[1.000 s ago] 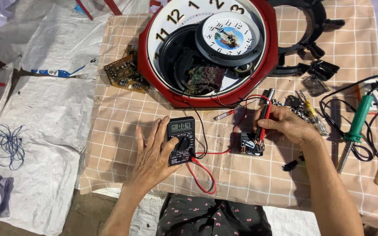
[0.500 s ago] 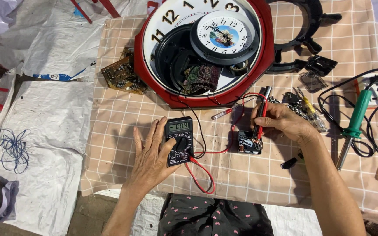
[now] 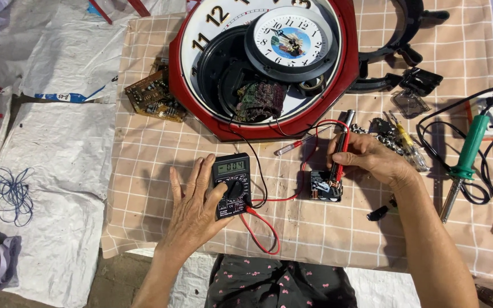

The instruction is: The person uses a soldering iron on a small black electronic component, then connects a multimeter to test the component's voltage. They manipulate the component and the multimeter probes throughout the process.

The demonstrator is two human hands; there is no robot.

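the left hand (image 3: 195,214) lies spread beside the black multimeter (image 3: 232,185), thumb on its dial; the right hand (image 3: 369,159) pinches both probes (image 3: 340,157) near upright, tips touching the small black clock movement (image 3: 323,186) just right of the meter.

- Bare checked cloth (image 3: 144,171) lies open at nine o'clock of the left hand (image 3: 192,214).
- At twelve o'clock the red clock case (image 3: 201,102) blocks the way, with a circuit board (image 3: 154,97) touching its left edge.
- Between the multimeter (image 3: 232,185) and the black clock movement (image 3: 323,187), red and black leads (image 3: 261,236) cross the gap.
- At three o'clock of the right hand (image 3: 372,159), screwdrivers (image 3: 406,142) and a green soldering iron (image 3: 463,162) with its cord crowd the cloth.
- At six o'clock of the movement, the cloth is open.
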